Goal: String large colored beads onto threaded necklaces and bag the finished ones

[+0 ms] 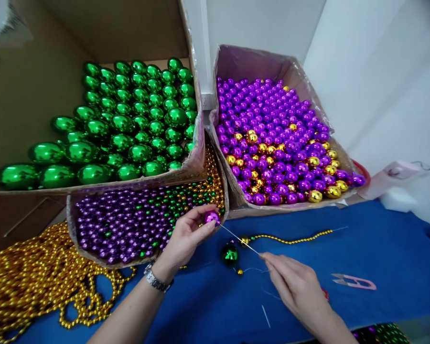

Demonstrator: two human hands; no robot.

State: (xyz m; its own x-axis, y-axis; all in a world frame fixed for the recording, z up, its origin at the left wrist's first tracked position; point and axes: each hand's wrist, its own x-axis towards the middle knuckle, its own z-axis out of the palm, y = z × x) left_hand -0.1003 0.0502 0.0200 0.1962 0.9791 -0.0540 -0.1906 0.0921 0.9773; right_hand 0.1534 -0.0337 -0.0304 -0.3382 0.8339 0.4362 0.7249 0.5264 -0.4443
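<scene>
My left hand (187, 235), wearing a metal watch, pinches a shiny purple bead (212, 218) between thumb and fingers above the blue cloth. My right hand (296, 282) is closed on a long thin needle (241, 241), whose far tip meets the purple bead; whether it is inside the hole I cannot tell. Between my hands lie a large green ball (230, 255), a gold bead (244, 240) and a strand of small gold beads (294, 240) stretching right. A smaller gold bead (240, 272) sits beside loose clear thread (255, 269).
Cardboard boxes of green balls (122, 123) and of purple and gold beads (272, 138) stand behind. A lower box holds small mixed beads (122, 224). Gold bead strands (32, 277) pile at left. Pink thread snips (354, 282) and a white stick (265, 317) lie on the blue cloth (390, 248).
</scene>
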